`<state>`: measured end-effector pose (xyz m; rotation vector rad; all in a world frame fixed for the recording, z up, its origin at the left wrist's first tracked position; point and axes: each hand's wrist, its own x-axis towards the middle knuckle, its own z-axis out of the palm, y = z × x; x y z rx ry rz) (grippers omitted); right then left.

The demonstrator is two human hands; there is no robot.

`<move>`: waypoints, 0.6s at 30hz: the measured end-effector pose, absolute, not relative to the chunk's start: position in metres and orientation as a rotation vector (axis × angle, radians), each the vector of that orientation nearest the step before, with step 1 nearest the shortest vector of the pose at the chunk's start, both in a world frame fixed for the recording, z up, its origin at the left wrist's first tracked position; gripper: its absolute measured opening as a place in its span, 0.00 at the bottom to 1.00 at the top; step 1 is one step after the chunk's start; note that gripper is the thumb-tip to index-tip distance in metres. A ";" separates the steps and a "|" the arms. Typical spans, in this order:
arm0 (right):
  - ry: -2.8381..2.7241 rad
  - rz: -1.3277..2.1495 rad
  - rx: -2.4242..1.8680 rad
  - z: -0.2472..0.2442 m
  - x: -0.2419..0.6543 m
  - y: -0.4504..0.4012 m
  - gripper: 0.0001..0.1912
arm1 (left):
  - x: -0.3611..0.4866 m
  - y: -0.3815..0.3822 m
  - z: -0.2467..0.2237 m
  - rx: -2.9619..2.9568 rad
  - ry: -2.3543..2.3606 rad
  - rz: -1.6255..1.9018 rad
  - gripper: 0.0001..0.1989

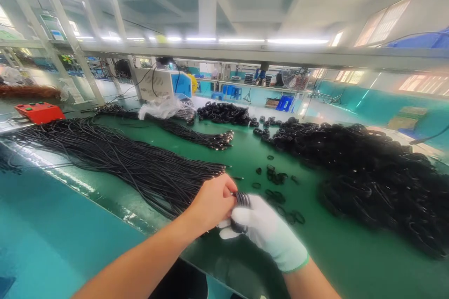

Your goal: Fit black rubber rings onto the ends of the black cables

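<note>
A coiled black cable (241, 199) is held over the front of the green table (242, 159). My right hand (263, 226), in a white glove, is wrapped round the coil. Bare, my left hand (213, 198) pinches at the coil's left side, its fingertips partly hidden. Beside my left hand lies a long bundle of straight black cables (140, 163) with metal tips at its right end. Behind it is a smaller cable bundle (196, 135). Small black rings (275, 175) lie scattered beyond my right hand.
A large heap of black coils (379, 173) covers the table's right side, with a smaller heap (224, 113) at the back. At the left stands a red button box (40, 112). A clear plastic bag (163, 108) lies before a white and blue machine (159, 84). A metal frame crosses above.
</note>
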<state>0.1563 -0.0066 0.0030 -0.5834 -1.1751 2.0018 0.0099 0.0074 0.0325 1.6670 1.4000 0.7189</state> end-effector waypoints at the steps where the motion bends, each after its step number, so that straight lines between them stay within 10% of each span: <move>1: -1.182 2.001 -0.598 0.003 0.155 -0.007 0.15 | 0.011 0.008 0.030 1.686 1.433 0.718 0.07; 18: -1.160 2.074 -0.645 -0.013 0.147 -0.006 0.14 | 0.009 0.008 0.039 2.264 1.575 0.506 0.10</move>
